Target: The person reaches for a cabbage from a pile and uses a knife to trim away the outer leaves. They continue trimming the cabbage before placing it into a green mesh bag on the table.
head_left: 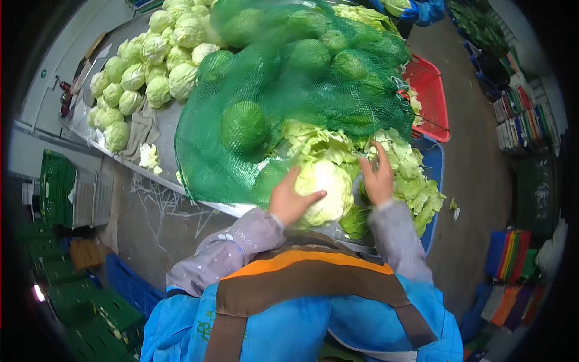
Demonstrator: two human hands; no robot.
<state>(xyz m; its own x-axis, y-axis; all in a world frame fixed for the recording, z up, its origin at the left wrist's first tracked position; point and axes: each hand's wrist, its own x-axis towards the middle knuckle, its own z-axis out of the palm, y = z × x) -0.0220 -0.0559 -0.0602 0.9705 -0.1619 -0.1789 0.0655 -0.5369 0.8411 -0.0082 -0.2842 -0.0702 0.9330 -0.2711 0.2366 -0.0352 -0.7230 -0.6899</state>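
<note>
A pale, trimmed cabbage (332, 190) sits at the near edge of the metal table. My left hand (292, 198) holds its left side, thumb laid across it. To its right, my right hand (379, 176) has its fingers apart, beside loose outer cabbage leaves (401, 154), and nothing shows in it. A large green mesh sack (202, 151) with several cabbages inside spreads over the table in front of me. One darker green cabbage (244, 127) shows through the netting. Part of another green cabbage (354, 222) is visible below the pale one.
Trimmed cabbages (183, 81) are piled at the table's far left, near a grey cloth (142, 130). A red crate (435, 90) and a blue crate (434, 166) stand along the right side. Green crates (57, 181) are at left. Another person's blue sleeve (429, 11) appears at the top.
</note>
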